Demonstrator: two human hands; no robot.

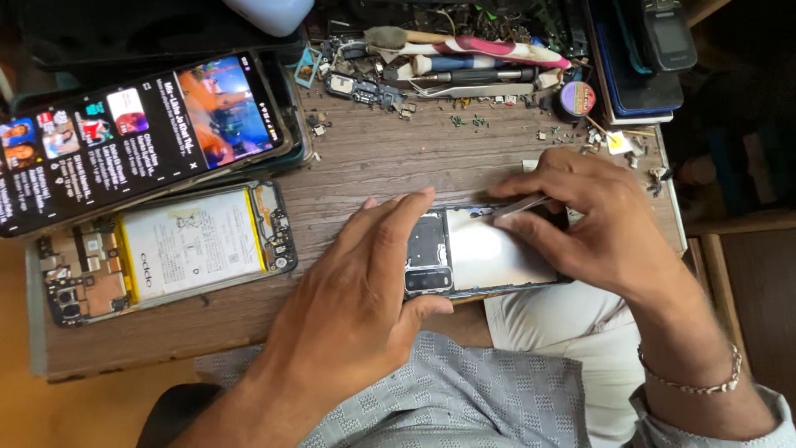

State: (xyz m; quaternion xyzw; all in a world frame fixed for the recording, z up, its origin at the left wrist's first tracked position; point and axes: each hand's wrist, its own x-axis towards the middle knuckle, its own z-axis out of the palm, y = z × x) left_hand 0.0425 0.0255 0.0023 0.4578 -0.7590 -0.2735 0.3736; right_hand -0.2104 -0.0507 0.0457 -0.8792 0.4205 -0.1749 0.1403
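- While the left hand (365,290) lies spread, pinning the opened phone (485,253) at the desk's six o'clock edge, the right hand (593,220) pinches tweezers (518,206) above it.
- At nine o'clock lies a second opened phone (166,249).
- At eleven o'clock glows a lit phone (133,137).

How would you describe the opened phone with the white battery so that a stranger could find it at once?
Start at the wooden table and go to its left end. Below the lit phone showing a video lies the opened phone, back off, out of reach of both hands. Its large white battery with yellow edges and its bare circuit boards set it apart.
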